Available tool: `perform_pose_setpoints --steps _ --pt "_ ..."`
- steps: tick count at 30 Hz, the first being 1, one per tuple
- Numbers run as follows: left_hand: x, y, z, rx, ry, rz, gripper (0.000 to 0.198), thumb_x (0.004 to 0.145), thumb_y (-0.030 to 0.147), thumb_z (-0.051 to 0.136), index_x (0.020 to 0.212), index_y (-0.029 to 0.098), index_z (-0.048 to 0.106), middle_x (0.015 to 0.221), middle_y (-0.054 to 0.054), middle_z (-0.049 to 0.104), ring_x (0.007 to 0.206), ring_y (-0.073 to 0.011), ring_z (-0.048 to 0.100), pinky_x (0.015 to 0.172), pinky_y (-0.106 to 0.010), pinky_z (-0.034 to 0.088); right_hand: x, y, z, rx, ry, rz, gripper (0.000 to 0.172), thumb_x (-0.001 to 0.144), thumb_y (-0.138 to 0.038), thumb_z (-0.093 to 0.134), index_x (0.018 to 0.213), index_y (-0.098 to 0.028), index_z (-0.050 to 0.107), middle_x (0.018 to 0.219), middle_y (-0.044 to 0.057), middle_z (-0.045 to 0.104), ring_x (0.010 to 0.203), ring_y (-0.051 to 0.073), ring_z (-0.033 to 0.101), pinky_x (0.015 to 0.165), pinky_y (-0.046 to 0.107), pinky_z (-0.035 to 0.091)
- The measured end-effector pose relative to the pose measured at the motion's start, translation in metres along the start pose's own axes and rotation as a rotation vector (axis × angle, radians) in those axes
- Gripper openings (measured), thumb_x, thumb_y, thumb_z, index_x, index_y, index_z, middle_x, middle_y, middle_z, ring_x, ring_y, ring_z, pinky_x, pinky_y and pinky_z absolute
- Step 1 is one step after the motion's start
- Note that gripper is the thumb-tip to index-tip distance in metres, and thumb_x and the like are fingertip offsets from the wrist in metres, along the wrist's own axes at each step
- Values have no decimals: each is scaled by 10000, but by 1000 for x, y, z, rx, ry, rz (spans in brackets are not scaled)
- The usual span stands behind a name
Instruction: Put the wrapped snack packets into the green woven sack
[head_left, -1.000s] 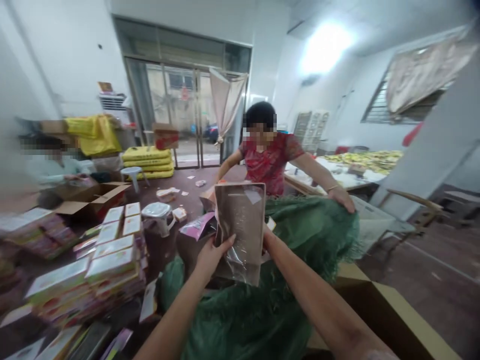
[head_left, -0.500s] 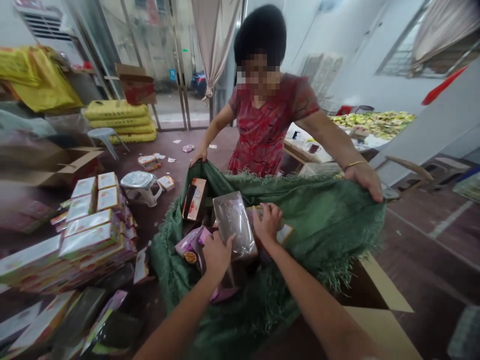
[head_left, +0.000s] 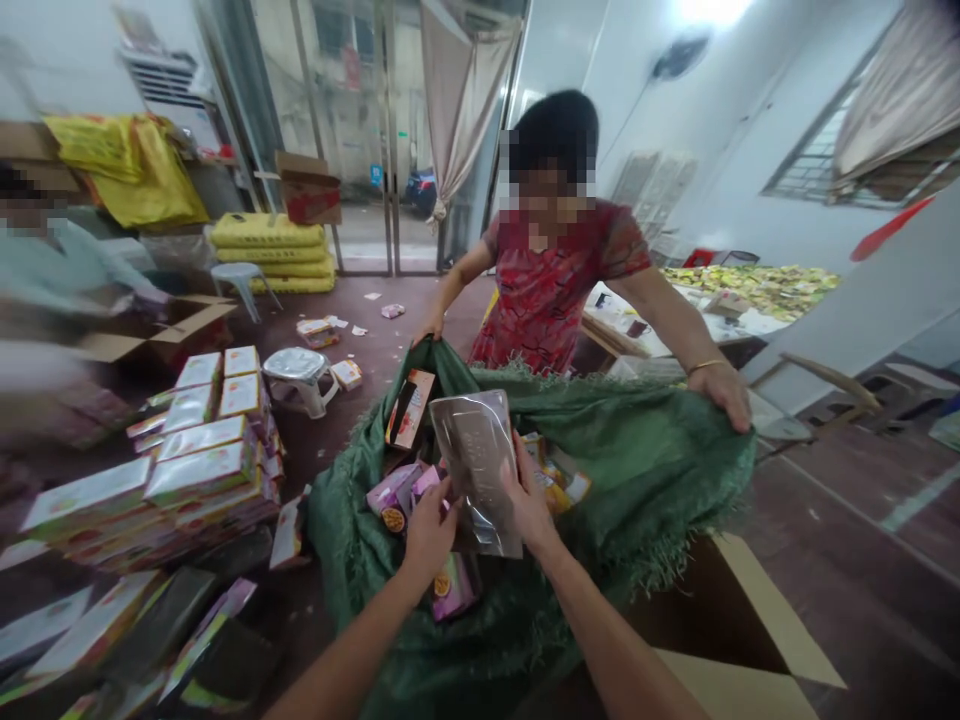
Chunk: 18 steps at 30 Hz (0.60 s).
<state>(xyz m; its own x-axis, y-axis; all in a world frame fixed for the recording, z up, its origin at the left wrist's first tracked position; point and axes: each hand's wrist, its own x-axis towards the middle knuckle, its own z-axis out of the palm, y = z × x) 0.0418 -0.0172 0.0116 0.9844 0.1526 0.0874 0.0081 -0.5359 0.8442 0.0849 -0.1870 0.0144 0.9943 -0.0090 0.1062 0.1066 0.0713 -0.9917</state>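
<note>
Both my hands hold a brown box in clear plastic wrap [head_left: 474,458] over the mouth of a big green woven sack [head_left: 645,450]. My left hand [head_left: 429,528] grips its lower left edge and my right hand [head_left: 528,500] its right side. Inside the sack lie pink and orange packs [head_left: 396,490] and a small upright carton [head_left: 411,408]. A person in a red top [head_left: 555,290] stands opposite and holds the sack's rim open with both hands.
Stacks of flat wrapped boxes [head_left: 187,460] fill the left. An open cardboard carton [head_left: 750,640] sits at my lower right. A plastic stool [head_left: 298,372], yellow sacks [head_left: 268,250] and another person [head_left: 60,280] are on the left; a littered table [head_left: 742,290] stands at right.
The wrapped box went from raised in front of me down into the sack's mouth, then tilted up a little. The camera dipped and swung; the other person keeps the sack open.
</note>
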Motion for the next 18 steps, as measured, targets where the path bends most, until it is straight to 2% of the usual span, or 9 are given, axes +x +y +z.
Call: perform_pose_setpoints --steps 2,3,7,10,12,13,15,17,18 --pt "2 11 -16 -39 44 72 371 865 349 540 1154 183 704 1108 -93 697 1013 -223 640 958 -355 496 -5 -17 7 -20 -2 -150 802 836 -679 559 1513 -293 372 1583 24 355 1495 235 257 1241 450 198" --pt "3 16 -25 -49 60 97 356 870 366 533 1111 185 723 1111 -93 699 1039 -224 635 976 -351 485 -6 -22 9 6 -8 -164 800 838 -700 540 1509 -296 381 1584 18 354 1503 231 234 1249 454 169" --pt "-1 38 -55 11 102 122 403 884 393 494 1132 179 728 1089 -96 716 1025 -228 641 962 -352 483 2 -29 21 147 21 -39 846 775 -821 490 1444 -303 481 1517 19 457 1478 246 294 1245 472 177" --pt "-11 59 -69 31 136 166 443 871 417 516 1185 171 708 1101 -100 716 1025 -232 640 951 -351 484 7 -38 27 214 -25 -69 838 786 -807 487 1446 -292 478 1448 38 533 1416 251 400 1218 464 260" --pt "-22 67 -78 7 156 180 488 863 445 541 1241 168 679 1079 -92 718 973 -221 646 912 -340 494 12 -44 25 191 -37 -122 825 824 -778 449 1476 -274 437 1446 52 531 1386 249 438 1192 458 311" --pt "-29 68 -83 -1 170 178 507 862 451 547 1270 172 661 1052 -83 719 927 -209 647 878 -329 500 15 -44 21 127 -13 -156 824 842 -757 435 1502 -264 396 1469 64 505 1386 250 436 1183 460 323" --pt "-47 56 -96 3 203 151 510 863 460 548 1276 182 658 969 -62 717 836 -187 637 807 -304 502 23 -37 7 -146 97 -212 874 841 -725 461 1541 -221 319 1497 123 457 1372 290 437 1150 494 348" --pt "-75 27 -110 13 251 49 479 859 481 545 1191 174 702 924 -57 718 813 -184 637 781 -294 498 34 -20 -11 -571 169 -256 912 817 -694 512 1535 -161 328 1432 208 488 1286 354 494 1070 544 402" --pt "-94 7 -116 19 287 -48 471 859 491 539 1149 165 717 933 -61 726 828 -190 644 786 -295 496 41 -8 -19 -794 153 -279 894 808 -677 529 1504 -134 385 1354 239 534 1211 379 534 1013 565 429"
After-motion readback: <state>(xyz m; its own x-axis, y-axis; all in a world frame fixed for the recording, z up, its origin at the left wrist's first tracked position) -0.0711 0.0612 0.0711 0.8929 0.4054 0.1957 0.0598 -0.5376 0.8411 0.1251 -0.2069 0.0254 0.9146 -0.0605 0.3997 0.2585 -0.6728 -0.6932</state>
